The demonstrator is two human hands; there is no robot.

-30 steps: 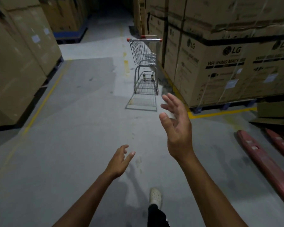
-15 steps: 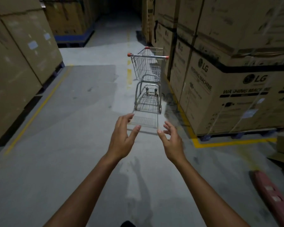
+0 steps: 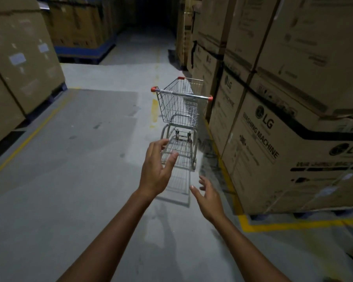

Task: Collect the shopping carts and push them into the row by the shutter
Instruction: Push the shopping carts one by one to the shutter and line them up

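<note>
My left hand (image 3: 155, 168) and right hand (image 3: 209, 197) both spread, empty, short of shopping cart (image 3: 180, 106); cart upright beside washing machine boxes (image 3: 273, 139).

Near-left wheel of the shopping cart (image 3: 179, 106) behind the left hand (image 3: 155, 174), far aisle (image 3: 151, 17) in darkness

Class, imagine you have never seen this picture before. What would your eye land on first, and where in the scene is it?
A lone wire shopping cart with red handle ends stands mid-aisle on the grey floor. It is close beside the tall stacked cardboard boxes on the right. In the foreground, the left hand and right hand stretch toward it, fingers spread and holding nothing.
</note>
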